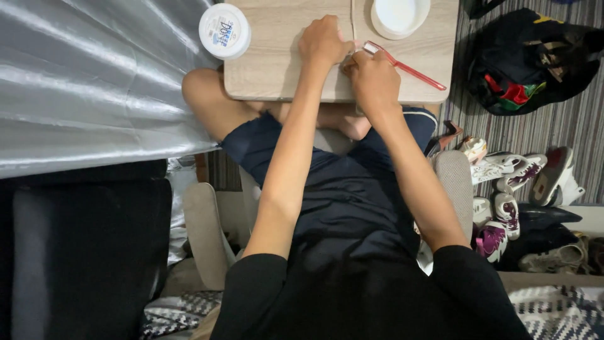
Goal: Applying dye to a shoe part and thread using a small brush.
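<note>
Head view. The left hand (pixel 324 41) rests knuckles-up on the light wood-grain tabletop (pixel 270 69), fingers curled together; what they press on cannot be told. The right hand (pixel 372 79) lies just beside it, its fingers closed around the handle of a red translucent toothbrush (pixel 409 68). The bristle end sits between the two hands and the slim handle runs out to the right over the tabletop. A thin pale strip (pixel 352 19) runs from the far edge toward the hands, which hide its near end.

Surroundings: a round white lidded tub (pixel 224 30) stands at the tabletop's left corner, a shallow white bowl (pixel 399 16) at the far edge. A glossy silver sheet (pixel 88 82) borders the left. On the striped floor to the right lie a black bag (pixel 535 60) and several shoes (pixel 522 176).
</note>
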